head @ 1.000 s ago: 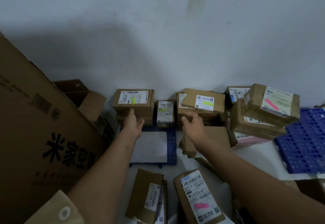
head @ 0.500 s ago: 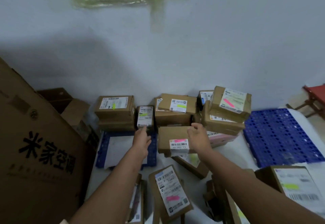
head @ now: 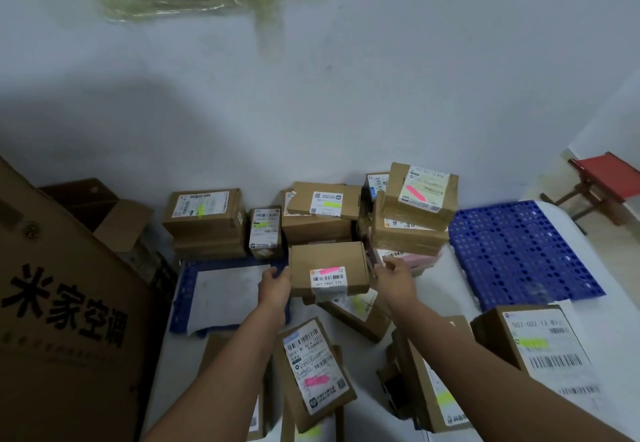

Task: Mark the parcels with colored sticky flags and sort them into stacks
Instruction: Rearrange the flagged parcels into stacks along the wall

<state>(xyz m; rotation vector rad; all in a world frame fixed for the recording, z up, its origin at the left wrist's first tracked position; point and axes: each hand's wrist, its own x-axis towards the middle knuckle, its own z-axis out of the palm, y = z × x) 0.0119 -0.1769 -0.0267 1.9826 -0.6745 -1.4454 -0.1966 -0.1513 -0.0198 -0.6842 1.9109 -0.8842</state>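
Note:
A brown parcel with a pink flag on its label sits in the middle of the floor, held between both hands. My left hand grips its left side and my right hand its right side. Behind it, against the wall, stand parcels with yellow-green flags. To the right rises a stack with a pink-flagged parcel on top. Nearer me lie a pink-flagged parcel and a yellow-flagged parcel.
A large printed carton leans at the left, with an open empty box behind it. A blue perforated mat lies at the right, another blue mat under a white sheet at the left. A red stool stands far right.
Both hands drew back from the yellow-flagged parcels at the wall and closed on the sides of the pink-flagged parcel. The view tilted up and to the right.

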